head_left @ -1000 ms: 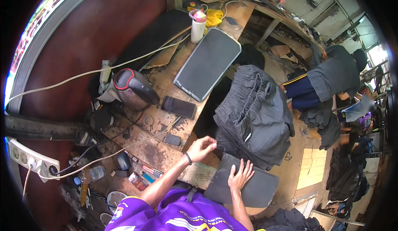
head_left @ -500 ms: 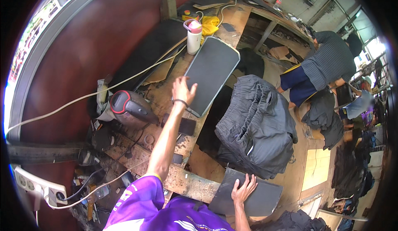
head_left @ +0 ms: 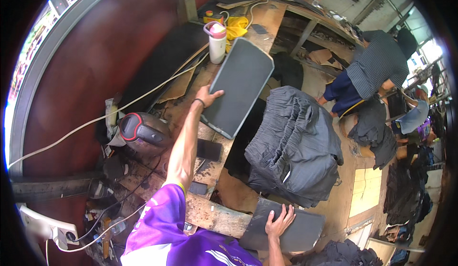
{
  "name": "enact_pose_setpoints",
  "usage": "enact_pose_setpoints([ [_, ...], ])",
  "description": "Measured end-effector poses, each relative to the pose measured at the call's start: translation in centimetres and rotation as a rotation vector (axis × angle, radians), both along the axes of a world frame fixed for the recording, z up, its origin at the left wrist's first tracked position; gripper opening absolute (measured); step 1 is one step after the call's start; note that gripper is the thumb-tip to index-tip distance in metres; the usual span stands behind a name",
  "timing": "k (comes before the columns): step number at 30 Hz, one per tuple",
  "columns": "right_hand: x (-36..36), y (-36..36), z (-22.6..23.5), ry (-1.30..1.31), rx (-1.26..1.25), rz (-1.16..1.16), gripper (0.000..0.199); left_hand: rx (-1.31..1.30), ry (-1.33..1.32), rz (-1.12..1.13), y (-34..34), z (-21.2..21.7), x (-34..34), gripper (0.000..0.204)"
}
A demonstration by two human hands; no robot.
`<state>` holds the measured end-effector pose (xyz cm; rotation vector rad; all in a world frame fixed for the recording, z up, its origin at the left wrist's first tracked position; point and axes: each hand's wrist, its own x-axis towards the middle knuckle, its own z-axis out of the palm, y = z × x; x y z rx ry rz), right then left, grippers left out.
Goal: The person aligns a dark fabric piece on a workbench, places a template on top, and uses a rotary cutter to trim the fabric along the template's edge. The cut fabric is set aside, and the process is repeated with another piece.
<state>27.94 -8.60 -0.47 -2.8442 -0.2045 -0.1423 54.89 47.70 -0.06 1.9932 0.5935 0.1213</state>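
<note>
My left hand (head_left: pixel 206 96) grips the left edge of a dark grey flat board (head_left: pixel 242 87) with cut corners, thumb on top and fingers hidden underneath. The board lies across the edge of a wooden bench (head_left: pixel 224 213), seemingly a little tilted. My right hand (head_left: pixel 280 221) rests with fingers spread on a second dark board (head_left: pixel 305 228) close to my body. Between the boards, on the right, sits a pile of dark grey garments (head_left: pixel 296 146) with gathered elastic waistbands.
A white and pink bottle (head_left: pixel 217 46) stands beside the board's far end. Left of my arm are a rounded dark device with a red ring (head_left: pixel 143 130), a black phone (head_left: pixel 209 150) and a cable (head_left: pixel 86 126). A person in a striped shirt (head_left: pixel 377 65) bends over at the far right.
My left hand has gone from spread over the board's left edge to gripping it. The board has shifted slightly and its near end has swung. My right hand stays in place.
</note>
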Motion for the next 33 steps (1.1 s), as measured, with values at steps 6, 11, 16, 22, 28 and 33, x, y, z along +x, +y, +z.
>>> enact_pose_setpoints([
  [6,0.0,0.0,-0.2,-0.013,-0.022,0.016,0.059,0.182,-0.21,-0.08,-1.6,10.4,-1.5,0.068],
  [11,0.0,-0.2,-0.1,0.004,-0.035,0.013,0.059,0.521,-0.358,-0.034,5.0,23.8,-1.5,0.061],
  [16,0.1,0.0,0.0,0.008,-0.021,0.008,0.059,0.728,-0.355,0.063,15.5,32.2,-4.2,0.067],
  [22,0.1,0.0,0.0,0.007,-0.016,0.013,0.058,1.111,-0.223,0.257,25.4,27.8,-6.1,0.085],
  [28,0.2,0.1,0.1,0.001,-0.023,0.011,0.057,0.805,0.089,0.207,29.1,19.4,-8.1,0.081],
  [33,0.2,0.2,0.2,0.007,-0.027,0.01,0.057,0.802,0.176,0.28,29.5,14.2,-9.3,0.085],
])
